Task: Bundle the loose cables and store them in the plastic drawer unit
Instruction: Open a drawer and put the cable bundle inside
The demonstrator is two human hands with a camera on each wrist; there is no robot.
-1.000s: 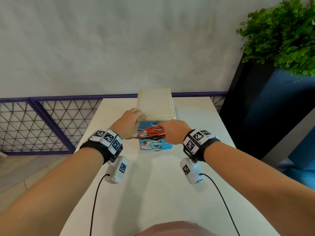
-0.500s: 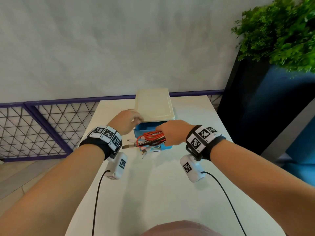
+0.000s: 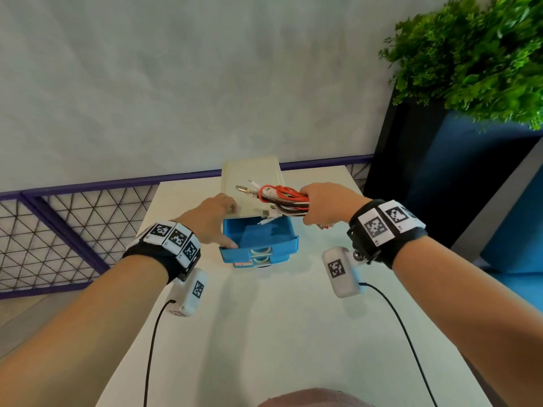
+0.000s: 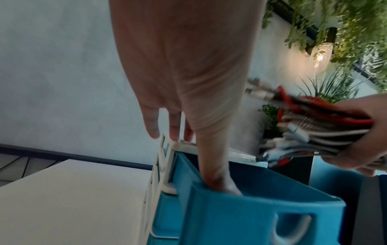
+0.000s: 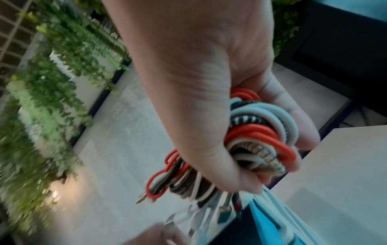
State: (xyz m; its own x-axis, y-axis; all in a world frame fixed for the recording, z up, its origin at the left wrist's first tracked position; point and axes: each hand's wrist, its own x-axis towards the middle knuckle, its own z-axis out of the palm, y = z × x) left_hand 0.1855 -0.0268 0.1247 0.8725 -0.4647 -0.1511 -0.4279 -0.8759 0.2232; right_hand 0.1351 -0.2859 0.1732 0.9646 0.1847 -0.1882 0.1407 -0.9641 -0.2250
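Top blue drawer (image 3: 260, 239) now pulled well out of the drawer unit (image 3: 251, 183), open and showing its inside, left hand (image 3: 210, 221) with thumb hooked inside its left wall. Cable bundle (image 3: 282, 201) raised from drawer-front level to above the open drawer, gripped in right hand (image 3: 326, 207).

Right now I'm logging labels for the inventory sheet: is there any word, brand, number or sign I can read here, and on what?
No readable words or numbers in any view.
Wristbands: black-and-white square code markers, no letters.
Wrist cameras: one code marker each, no text.
Lower drawer front: a small reddish sticker, too small and blurred to read.
Cable bundle, blue drawer, cream drawer unit top: no print visible.
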